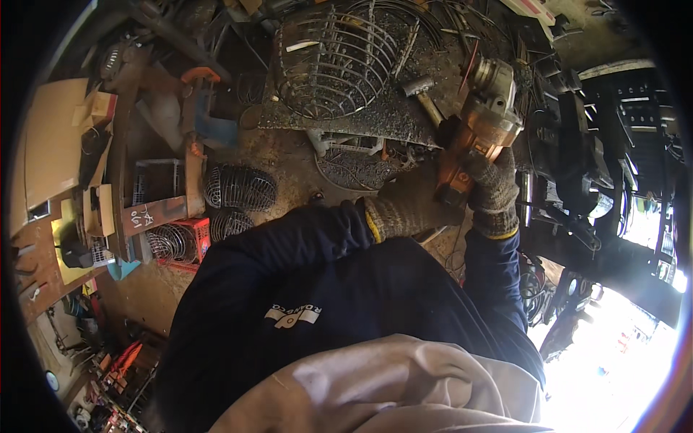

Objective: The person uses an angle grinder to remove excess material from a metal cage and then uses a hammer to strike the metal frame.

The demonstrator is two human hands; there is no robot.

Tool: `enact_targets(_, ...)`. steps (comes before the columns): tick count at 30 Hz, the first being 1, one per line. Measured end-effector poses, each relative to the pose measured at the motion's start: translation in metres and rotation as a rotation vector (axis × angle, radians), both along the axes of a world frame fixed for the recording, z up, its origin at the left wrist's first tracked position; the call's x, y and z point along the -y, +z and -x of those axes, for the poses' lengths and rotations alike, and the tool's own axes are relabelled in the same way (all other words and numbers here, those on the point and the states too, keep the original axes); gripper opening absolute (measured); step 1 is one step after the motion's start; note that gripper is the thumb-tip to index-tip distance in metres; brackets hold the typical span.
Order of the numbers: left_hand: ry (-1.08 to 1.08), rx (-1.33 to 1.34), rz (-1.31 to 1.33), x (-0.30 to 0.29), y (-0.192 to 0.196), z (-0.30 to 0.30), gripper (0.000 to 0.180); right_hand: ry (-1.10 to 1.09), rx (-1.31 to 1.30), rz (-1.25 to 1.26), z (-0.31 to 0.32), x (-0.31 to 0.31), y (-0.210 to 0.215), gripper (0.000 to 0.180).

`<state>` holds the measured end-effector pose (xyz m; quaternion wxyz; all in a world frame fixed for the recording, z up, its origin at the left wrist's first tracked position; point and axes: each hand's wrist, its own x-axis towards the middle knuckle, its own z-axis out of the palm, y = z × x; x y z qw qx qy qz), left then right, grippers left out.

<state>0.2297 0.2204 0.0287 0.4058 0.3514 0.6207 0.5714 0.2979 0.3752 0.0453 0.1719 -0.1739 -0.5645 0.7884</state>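
An orange and silver angle grinder (482, 124) is held up at the right side of the workbench, its thin disc seen nearly edge-on at the far end. My right hand (495, 189), in a knitted work glove, is closed round the grinder's body. My left hand (410, 205), gloved too, reaches across to the grinder's left side and grips it; most of its fingers are in shadow. Left of the grinder, a round cage of bent metal rods (333, 68) sits on the bench, apart from the disc. Between them lies a hammer (427, 102) with a wooden handle.
Dark grit covers the metal workbench (289, 124). Bundles of wire rings (240, 189) and a red crate (189, 245) stand on the floor to the left. Cardboard (54, 137) leans farther left. Metal parts crowd the right side beside a bright opening (613, 361).
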Motion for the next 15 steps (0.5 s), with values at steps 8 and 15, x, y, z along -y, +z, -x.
enact_targets(8, -0.263, -0.539, 0.056, 0.02, -0.004, 0.037, 0.052, 0.024, -0.007, -0.268, -0.006, 0.001, -0.002, 0.074)
enact_targets(15, 0.262, -0.854, 0.257, 0.058, 0.076, 0.205, 0.055, -0.125, 0.125, -0.216, -0.044, -0.007, -0.017, 0.068)
